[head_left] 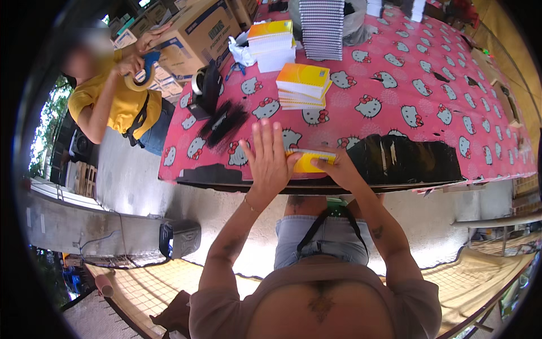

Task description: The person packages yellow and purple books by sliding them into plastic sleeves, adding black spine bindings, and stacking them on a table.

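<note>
Yellow notebook (309, 161) at near edge of table (395, 113), held between both hands, lying flat on pink cat-print cloth (429, 68). Left hand (268, 161) open, fingers spread and pointing away, palm pressed against notebook's left end. Right hand (337, 166) curled over right end, fingers pinching the cover edge. Just right of hands, glossy black sheet (406, 158) along table's front edge. Left of hands, bundle of dark strips (224, 121) on cloth, black tape dispenser (204, 90) beyond it. Farther in, short stack of yellow-covered notebooks (304, 85), well apart from the held one. Behind that, taller stack with yellow top and white page edges (272, 45), crumpled white plastic bag (241, 52) beside it. Farther still, tall pile of spiral-bound books (322, 28), grey-white edges facing camera. At far left, off the table, another person in yellow shirt (116, 104), hands raised, holding a roll of tape (141, 76) with blue handle. Cardboard boxes (197, 34) stacked behind that person. Below table on ground, small dark box-shaped device (179, 238) with cable.
</note>
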`<action>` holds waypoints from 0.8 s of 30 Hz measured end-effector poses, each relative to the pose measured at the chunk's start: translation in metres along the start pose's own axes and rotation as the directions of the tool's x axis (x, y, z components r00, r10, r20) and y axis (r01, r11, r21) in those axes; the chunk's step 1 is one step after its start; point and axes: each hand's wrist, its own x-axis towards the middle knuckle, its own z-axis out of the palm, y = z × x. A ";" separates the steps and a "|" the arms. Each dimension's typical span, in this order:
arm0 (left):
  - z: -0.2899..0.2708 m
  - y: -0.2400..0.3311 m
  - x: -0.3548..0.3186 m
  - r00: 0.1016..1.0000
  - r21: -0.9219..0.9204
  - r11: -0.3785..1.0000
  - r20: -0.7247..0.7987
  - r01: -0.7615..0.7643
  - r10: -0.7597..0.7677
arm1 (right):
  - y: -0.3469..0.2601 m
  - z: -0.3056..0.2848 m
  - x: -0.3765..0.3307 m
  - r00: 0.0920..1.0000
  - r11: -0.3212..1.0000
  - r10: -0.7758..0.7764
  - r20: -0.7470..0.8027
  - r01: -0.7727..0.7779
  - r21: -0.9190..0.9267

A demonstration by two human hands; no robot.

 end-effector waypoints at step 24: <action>0.001 0.016 -0.025 0.986 -0.177 0.971 0.013 -0.164 0.169 | 0.025 -0.001 0.002 1.000 0.997 0.023 -0.002 -0.024 -0.078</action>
